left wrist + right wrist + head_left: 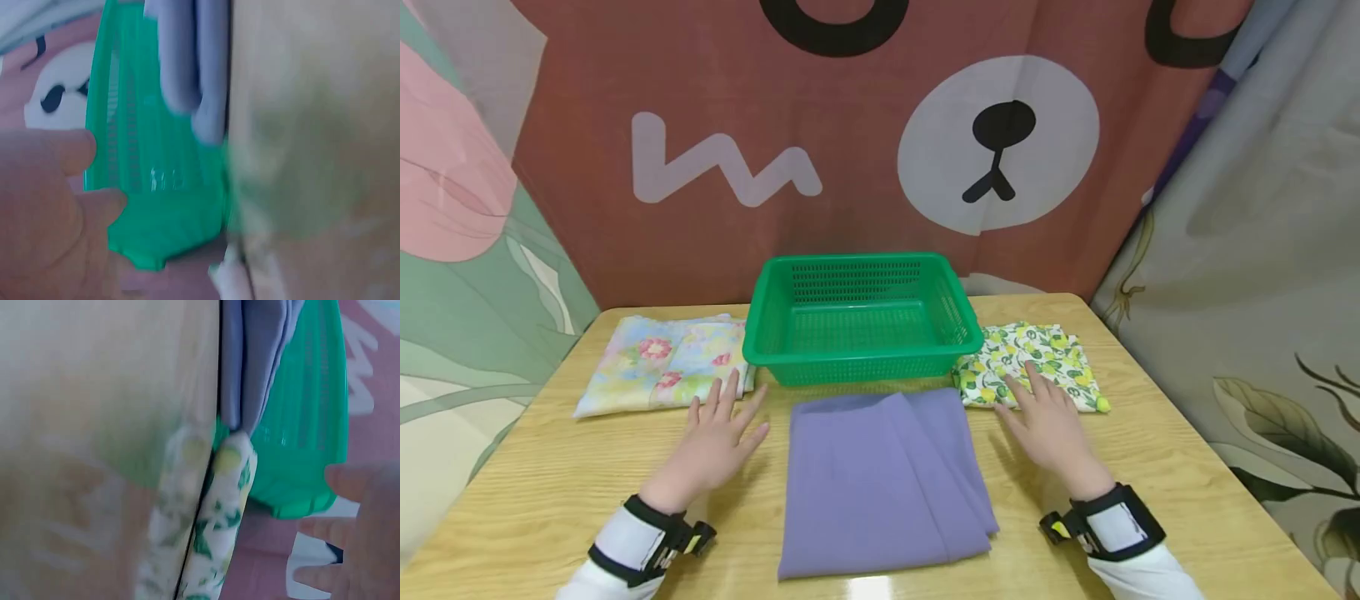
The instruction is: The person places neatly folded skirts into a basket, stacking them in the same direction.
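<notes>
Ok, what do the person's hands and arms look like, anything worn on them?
The left hand and right hand are ungloved. White sleeves reach black wrist straps, each with a pale panel and a small black camera marked yellow.

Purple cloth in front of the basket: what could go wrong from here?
The purple cloth might slip open if lifted: its folded layers sit unevenly along its right side. The green basket overlaps the lemon-print cloth in the head view, so moving either might disturb the other.
</notes>
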Demonstrator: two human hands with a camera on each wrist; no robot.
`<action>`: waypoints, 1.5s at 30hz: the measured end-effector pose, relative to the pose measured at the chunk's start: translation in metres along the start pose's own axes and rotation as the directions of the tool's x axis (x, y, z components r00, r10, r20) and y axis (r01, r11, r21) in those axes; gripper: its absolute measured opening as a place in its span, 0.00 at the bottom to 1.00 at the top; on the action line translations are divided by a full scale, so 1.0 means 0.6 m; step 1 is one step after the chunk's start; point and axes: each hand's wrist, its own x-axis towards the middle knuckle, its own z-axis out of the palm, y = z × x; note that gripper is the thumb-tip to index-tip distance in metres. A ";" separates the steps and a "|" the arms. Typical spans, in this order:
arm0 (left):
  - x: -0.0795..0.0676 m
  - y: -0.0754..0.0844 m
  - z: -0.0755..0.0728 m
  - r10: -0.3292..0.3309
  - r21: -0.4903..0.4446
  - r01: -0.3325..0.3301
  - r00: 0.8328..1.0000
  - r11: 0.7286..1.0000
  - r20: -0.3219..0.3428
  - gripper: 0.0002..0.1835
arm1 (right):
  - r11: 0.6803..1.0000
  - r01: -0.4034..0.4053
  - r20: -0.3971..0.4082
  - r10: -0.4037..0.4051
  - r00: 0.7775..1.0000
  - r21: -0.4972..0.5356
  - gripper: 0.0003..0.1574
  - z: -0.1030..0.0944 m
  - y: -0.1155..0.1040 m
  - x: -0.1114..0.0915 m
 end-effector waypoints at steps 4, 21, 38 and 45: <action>-0.012 0.019 0.019 0.059 -0.072 -0.052 0.993 0.996 0.105 0.32 | 0.982 0.020 0.082 -0.036 0.996 0.186 0.33 0.005 -0.022 -0.014; -0.001 0.059 0.047 -0.055 -0.535 0.175 0.971 0.827 0.232 0.41 | 0.425 -0.454 0.504 -0.007 0.863 0.783 0.42 0.035 -0.037 -0.016; 0.012 0.042 0.083 0.085 -0.898 0.348 0.920 0.268 0.382 0.22 | -0.252 -0.608 0.356 -0.621 0.698 0.753 0.33 0.083 -0.006 0.002; 0.025 0.054 0.101 0.136 -0.907 0.394 0.900 0.151 0.414 0.26 | -0.197 -0.616 0.457 -0.509 0.729 0.763 0.18 0.084 -0.029 -0.001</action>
